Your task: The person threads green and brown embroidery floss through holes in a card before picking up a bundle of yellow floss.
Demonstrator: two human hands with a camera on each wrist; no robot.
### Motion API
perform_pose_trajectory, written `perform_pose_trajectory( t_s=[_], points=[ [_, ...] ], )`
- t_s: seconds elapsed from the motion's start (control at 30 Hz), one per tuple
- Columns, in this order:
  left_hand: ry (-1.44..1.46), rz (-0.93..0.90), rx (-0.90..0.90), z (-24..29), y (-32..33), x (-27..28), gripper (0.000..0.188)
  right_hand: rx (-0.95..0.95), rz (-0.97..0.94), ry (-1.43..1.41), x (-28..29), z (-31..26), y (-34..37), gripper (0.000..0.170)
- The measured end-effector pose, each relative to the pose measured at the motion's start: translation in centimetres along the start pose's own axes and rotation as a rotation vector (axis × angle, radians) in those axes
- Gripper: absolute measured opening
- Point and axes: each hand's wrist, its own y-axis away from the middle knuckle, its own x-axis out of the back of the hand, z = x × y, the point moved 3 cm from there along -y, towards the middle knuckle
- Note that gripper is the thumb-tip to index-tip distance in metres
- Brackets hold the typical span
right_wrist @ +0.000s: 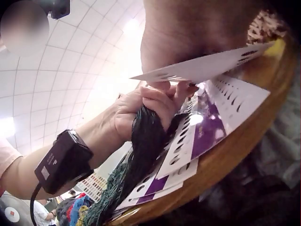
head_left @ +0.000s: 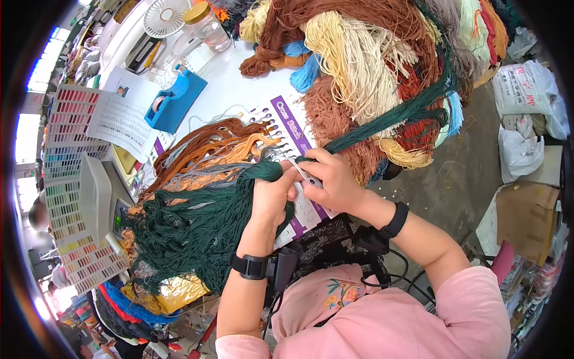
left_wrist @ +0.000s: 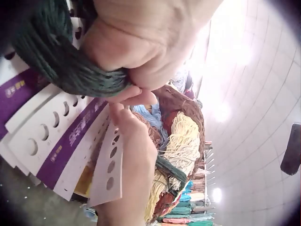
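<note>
My left hand (head_left: 272, 194) grips a thick hank of dark green thread (head_left: 197, 224), whose loose strands spread over the table's left side. Close against it, my right hand (head_left: 342, 178) holds a narrow white card (left_wrist: 109, 172) with a row of punched holes. In the right wrist view that card (right_wrist: 202, 66) sticks out beneath the right hand. The fingertips of both hands meet at the card's end, partly hiding it. Another length of dark green thread (head_left: 388, 116) runs from beside the right hand across the yarn pile. Purple-and-white "Cross Stitch" cards (head_left: 291, 128) lie beneath the hands.
Brown and orange threads (head_left: 209, 143) hang from punched cards on the left. A large pile of brown and cream yarn (head_left: 359, 66) fills the back right. Behind stand a blue tape dispenser (head_left: 176, 99), a glass jar (head_left: 208, 30) and a small fan (head_left: 164, 17). A colour chart (head_left: 72, 125) stands at left.
</note>
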Motion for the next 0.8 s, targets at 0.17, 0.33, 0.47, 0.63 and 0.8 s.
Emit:
perform_pose_trajectory(
  t_s=[0.17,0.33,0.47,0.63,0.8],
  points=[
    [-0.022,0.058,-0.062,-0.8,-0.4,-0.4,0.006,-0.019,-0.052,-0.138,0.3,0.7,-1.2,0.028],
    [-0.086,0.1,-0.052,-0.5,-0.4,0.2,0.008,-0.069,-0.021,-0.146,0.3,0.9,-1.3,0.025],
    [0.311,0.097,-0.006,1.4,1.1,4.2,0.012,-0.052,0.019,-0.14,0.7,1.1,-1.3,0.024],
    [-0.011,0.093,0.034,1.3,1.3,3.3,0.016,0.018,0.023,-0.074,-0.6,0.8,-1.0,0.027],
    [0.4,0.075,0.098,1.5,2.2,3.6,0.018,0.041,-0.042,-0.006,-0.2,1.1,-0.7,0.026]
  ],
)
